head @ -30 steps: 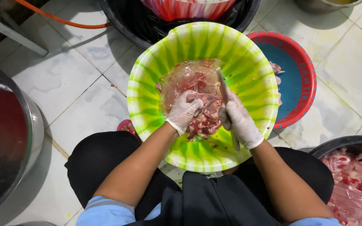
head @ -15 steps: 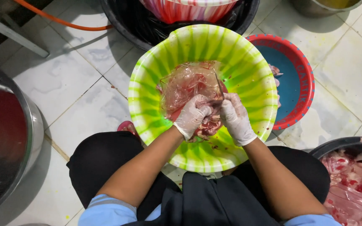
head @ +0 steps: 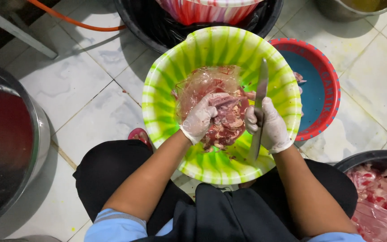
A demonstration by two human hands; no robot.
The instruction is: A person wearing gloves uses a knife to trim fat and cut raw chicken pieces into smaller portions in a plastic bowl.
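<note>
From my head camera, my gloved left hand (head: 199,118) clenches a lump of raw meat (head: 224,117) still partly wrapped in a clear plastic bag (head: 202,83), held over the green striped basin (head: 166,67) in my lap. My gloved right hand (head: 269,125) grips a knife (head: 260,96), blade pointing away from me, just right of the meat. To do this well, I judge I should keep my left fingers clear of the edge and cut away from myself. A red-and-blue basin (head: 325,85) sits beyond my right hand; a dark tub of meat (head: 372,157) lies beside my right elbow on the tiled floor (head: 86,94).
</note>
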